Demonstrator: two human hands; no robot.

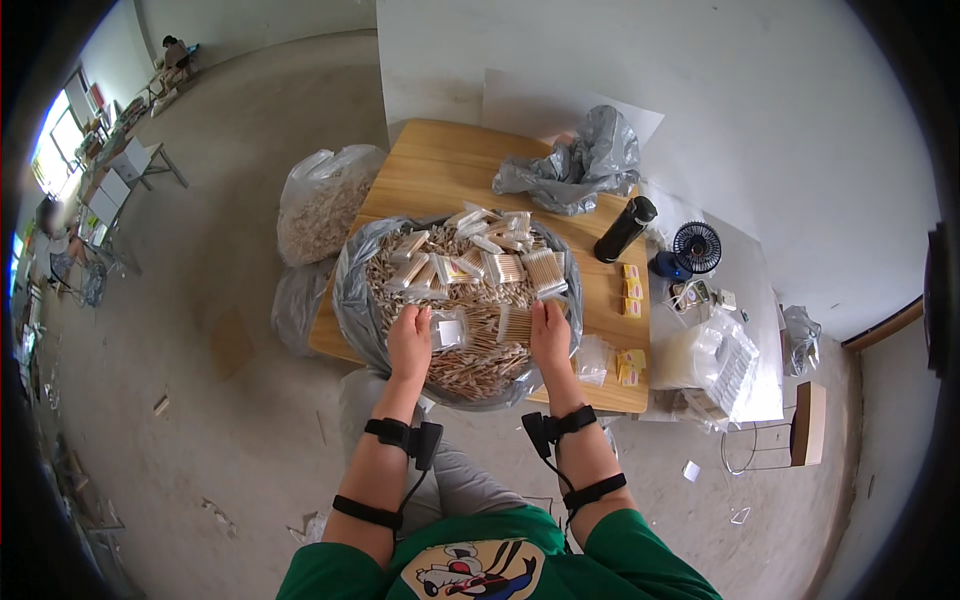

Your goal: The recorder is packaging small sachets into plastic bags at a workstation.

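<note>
My left hand (409, 345) is closed on the edge of a small clear plastic bag (448, 331) that has a white card in it. In my right hand (550, 338) is a row of cotton swabs (514, 323), gripped at one end and level with the bag. The two hands are a short way apart, over a heap of loose cotton swabs (470, 372). This heap fills a wide grey plastic bag (350, 285) with an open top. Several filled swab packs (505, 268) lie on the far side of the heap.
On the wooden table (440, 150) are a crumpled grey bag (580, 165), a black bottle (626, 230), yellow cards (632, 292) and clear bags (592, 360). A fan (697, 247) and plastic-wrapped goods (700, 360) stand to the right. A full sack (322, 205) sits left; people are far left.
</note>
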